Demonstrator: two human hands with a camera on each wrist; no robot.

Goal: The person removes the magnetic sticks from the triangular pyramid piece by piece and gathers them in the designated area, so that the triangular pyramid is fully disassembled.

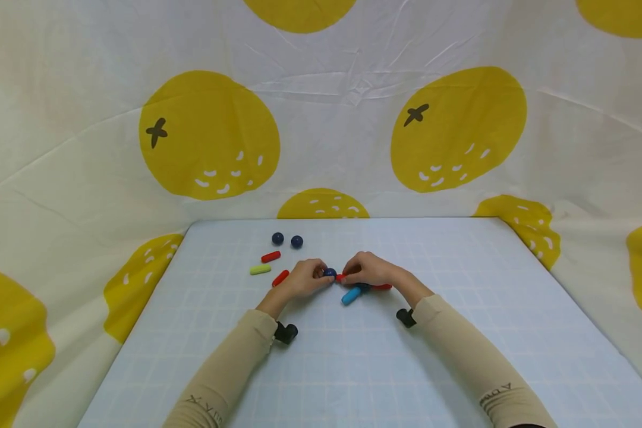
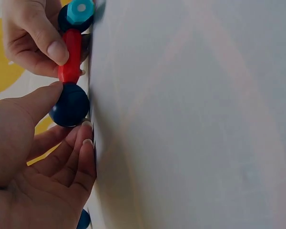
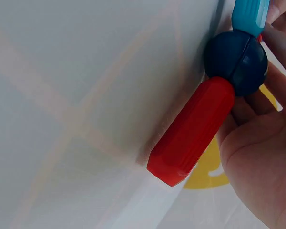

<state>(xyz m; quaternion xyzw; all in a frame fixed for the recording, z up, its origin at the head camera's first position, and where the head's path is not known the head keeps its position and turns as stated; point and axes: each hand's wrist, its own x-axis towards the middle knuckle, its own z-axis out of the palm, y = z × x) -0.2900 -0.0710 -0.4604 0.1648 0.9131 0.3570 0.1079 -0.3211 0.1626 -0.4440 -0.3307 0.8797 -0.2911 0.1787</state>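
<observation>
My left hand (image 1: 304, 278) pinches a dark blue ball (image 2: 69, 106) between thumb and fingers. With thumb and fingers, my right hand (image 1: 371, 269) grips a red rod (image 2: 71, 55), whose near end meets that ball in the left wrist view. At the rod's other end is a second dark blue ball (image 3: 236, 62), close to the right palm. From this second ball a light blue rod (image 1: 351, 296) and another red rod (image 3: 193, 131) stick out at different angles. Whether the held rod is fixed to the first ball, I cannot tell.
Left of the hands lie a red rod (image 1: 280, 278), a yellow-green rod (image 1: 260, 269) and another red rod (image 1: 270, 257). Farther back sit two dark blue balls, one left (image 1: 277, 238), one right (image 1: 296, 242). A patterned curtain (image 1: 331, 137) hangs behind the table (image 1: 331, 380).
</observation>
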